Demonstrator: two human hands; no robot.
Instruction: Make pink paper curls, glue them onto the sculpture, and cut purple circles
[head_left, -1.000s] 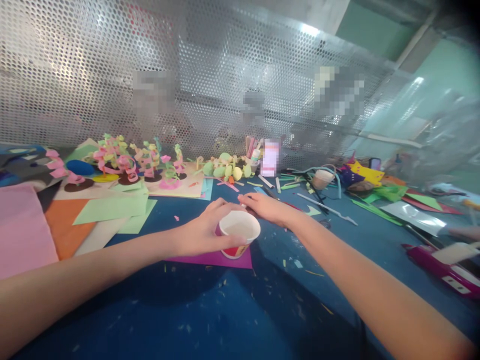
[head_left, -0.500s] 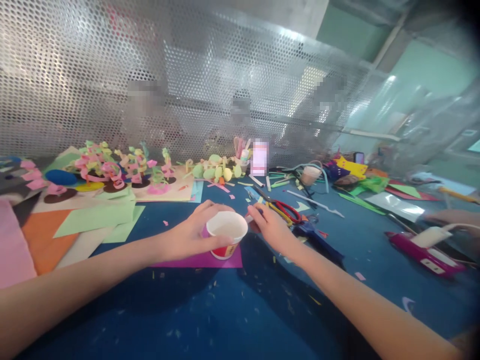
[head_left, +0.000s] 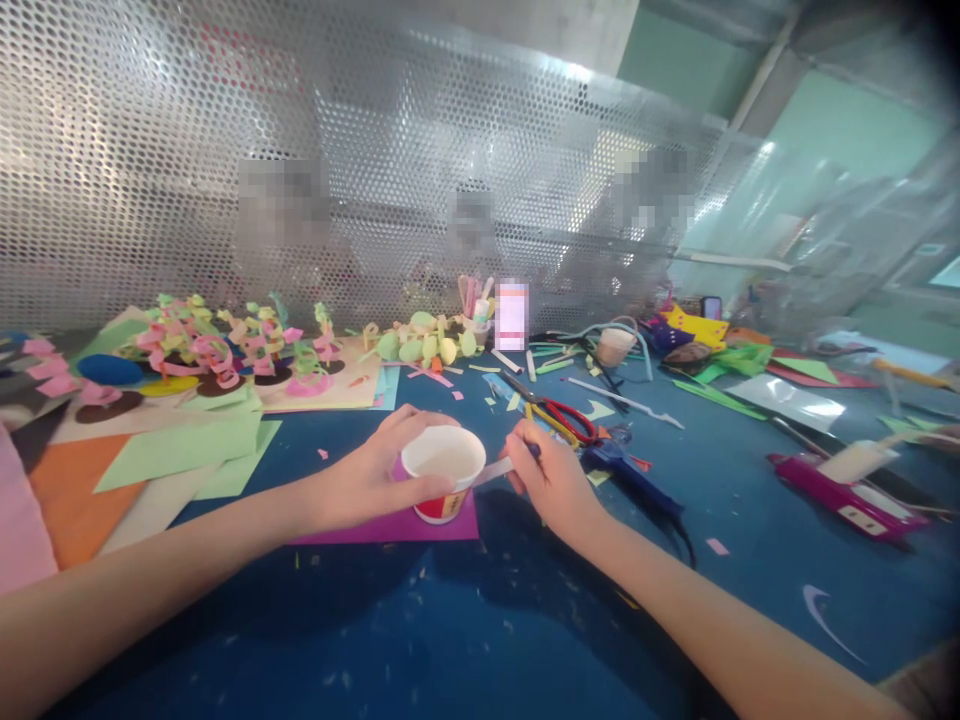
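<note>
A white paper cup (head_left: pixel 442 458) with a red lower side stands upright over a purple sheet (head_left: pixel 352 532). My left hand (head_left: pixel 375 470) is wrapped round its left and near side. To the right of the cup, my right hand (head_left: pixel 546 475) pinches a pen-like tool (head_left: pixel 501 467) with a pale, flat front part and a dark end. The tool's pale part reaches toward the cup's right side near the rim; whether it touches is unclear.
Red-handled scissors (head_left: pixel 566 418) and a blue glue gun (head_left: pixel 637 480) lie right of my right hand. Paper sheets (head_left: pixel 176 445) and curled paper crafts (head_left: pixel 202 350) are at left. Further right sits a magenta power strip (head_left: pixel 847 500), with another person's hand at the edge.
My right hand has shifted slightly down and away from the cup, so more of the tool shows. My left hand and the cup have moved a little left in view.
</note>
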